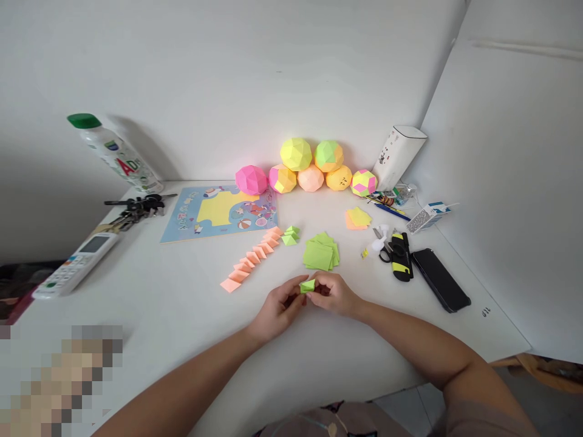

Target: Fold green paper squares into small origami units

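Near the front of the table, my left hand (279, 308) and my right hand (336, 294) meet around a small folded green paper piece (307, 286). Fingertips of both hands pinch it from its two sides. Just beyond them lies a loose stack of green paper squares (320, 252). Left of the stack are a few folded green pieces (290, 235). A slanting row of several folded peach pieces (252, 258) runs toward the front left.
Several paper balls (310, 178) sit along the wall. Left are a blue picture sheet (182, 221), keys (136, 209), a remote control (77, 265) and a bottle (121, 155). Right are orange-yellow paper squares (358, 218), scissors (385, 255), a yellow-black tool (401, 257) and a phone (441, 279).
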